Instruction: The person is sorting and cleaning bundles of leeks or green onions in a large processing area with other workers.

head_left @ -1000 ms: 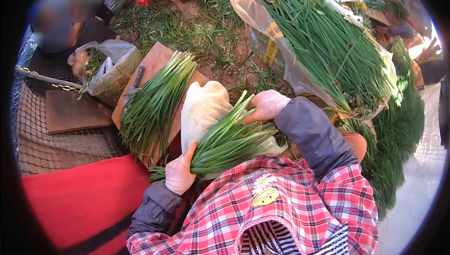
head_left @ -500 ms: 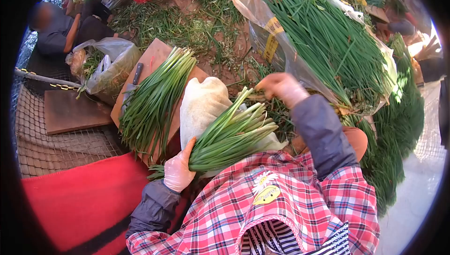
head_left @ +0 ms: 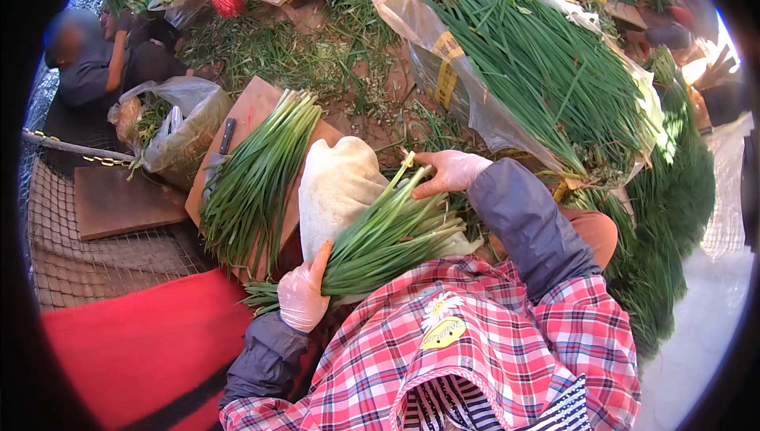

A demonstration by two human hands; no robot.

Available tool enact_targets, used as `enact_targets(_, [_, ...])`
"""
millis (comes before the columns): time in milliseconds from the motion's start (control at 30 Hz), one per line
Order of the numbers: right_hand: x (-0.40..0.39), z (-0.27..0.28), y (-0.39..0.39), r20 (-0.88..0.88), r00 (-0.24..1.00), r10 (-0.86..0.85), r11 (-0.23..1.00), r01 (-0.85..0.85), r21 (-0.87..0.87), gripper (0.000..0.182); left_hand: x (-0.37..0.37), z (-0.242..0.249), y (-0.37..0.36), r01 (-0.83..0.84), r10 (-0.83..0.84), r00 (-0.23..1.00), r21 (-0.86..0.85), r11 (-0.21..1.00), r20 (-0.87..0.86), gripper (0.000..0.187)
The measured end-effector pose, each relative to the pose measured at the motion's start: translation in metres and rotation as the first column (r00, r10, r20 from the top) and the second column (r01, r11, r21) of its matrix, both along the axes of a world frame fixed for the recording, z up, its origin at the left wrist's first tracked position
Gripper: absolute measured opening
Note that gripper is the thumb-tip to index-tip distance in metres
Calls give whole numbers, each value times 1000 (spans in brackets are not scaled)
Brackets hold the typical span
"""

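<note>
My left hand (head_left: 303, 295), in a thin clear glove, is wrapped round the leafy part of a bunch of green stalks (head_left: 380, 245) that lies across my lap. At the pale stem ends of that bunch is my right hand (head_left: 453, 173), also gloved, its thumb and fingers closing on a stalk at the upper edge. Beneath the bunch a whitish cloth (head_left: 336, 186) covers my knee. A second bunch (head_left: 257, 182) rests on a wooden board (head_left: 257, 98), beside a knife (head_left: 227, 136) with a dark handle.
A large open plastic bag (head_left: 467, 87) full of long green leaves stands at the upper right, with more leaves (head_left: 661, 241) heaped beside it. At the left are a smaller bag (head_left: 178, 126), another board (head_left: 127, 200) and a seated person (head_left: 91, 71). Red fabric (head_left: 150, 340) lies lower left.
My right hand has moved down and left onto the stem ends and is less blurred. My left hand keeps its hold on the bunch. The view has shifted slightly.
</note>
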State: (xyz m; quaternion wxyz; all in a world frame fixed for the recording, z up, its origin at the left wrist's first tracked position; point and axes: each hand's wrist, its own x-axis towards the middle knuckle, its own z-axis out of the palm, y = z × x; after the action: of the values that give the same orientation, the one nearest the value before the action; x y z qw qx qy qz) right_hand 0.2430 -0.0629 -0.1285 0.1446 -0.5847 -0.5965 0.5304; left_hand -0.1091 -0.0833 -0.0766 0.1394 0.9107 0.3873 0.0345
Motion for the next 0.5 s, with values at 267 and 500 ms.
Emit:
enact_targets(267, [-9,2,1,-427,865,-263,960,189,-209,40,1,1,6,40,-39,998,-21,999,41,78])
enact_targets(500, [48,3,-4,-529,652,-543,778,627,-25,23,-2,-4,5,-35,48,989,-89,995,142,78])
